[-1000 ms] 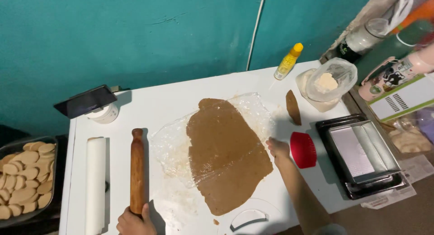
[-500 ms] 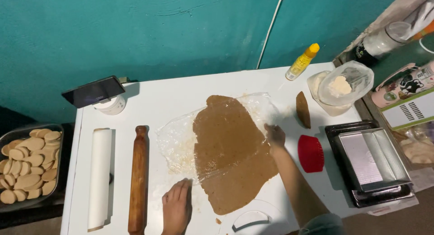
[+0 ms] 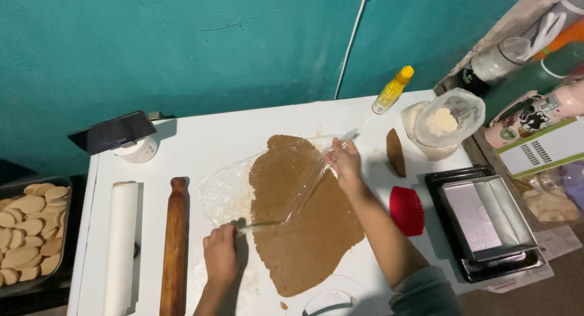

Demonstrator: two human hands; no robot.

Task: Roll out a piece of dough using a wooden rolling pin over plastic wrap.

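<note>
A flat sheet of rolled brown dough (image 3: 307, 231) lies in the middle of the white table (image 3: 243, 133). A clear plastic film (image 3: 261, 182) covers its upper left part, folded back along a diagonal. My left hand (image 3: 220, 255) pinches the film's near corner at the dough's left edge. My right hand (image 3: 344, 161) grips the film's far corner at the dough's upper right. A wooden rolling pin (image 3: 174, 246) lies lengthwise to the left of my left hand.
A white paper roll (image 3: 120, 246) lies beside the pin. A tray of pale cookies (image 3: 27, 234) sits at far left. A red cutter (image 3: 406, 210), stacked metal baking trays (image 3: 486, 222), a bowl of flour (image 3: 447, 124), a yellow bottle (image 3: 392, 90) and a dark phone (image 3: 112, 132) surround the dough.
My left hand left the rolling pin and moved to the dough's edge. Both hands took hold of the plastic film and peeled it back diagonally across the dough.
</note>
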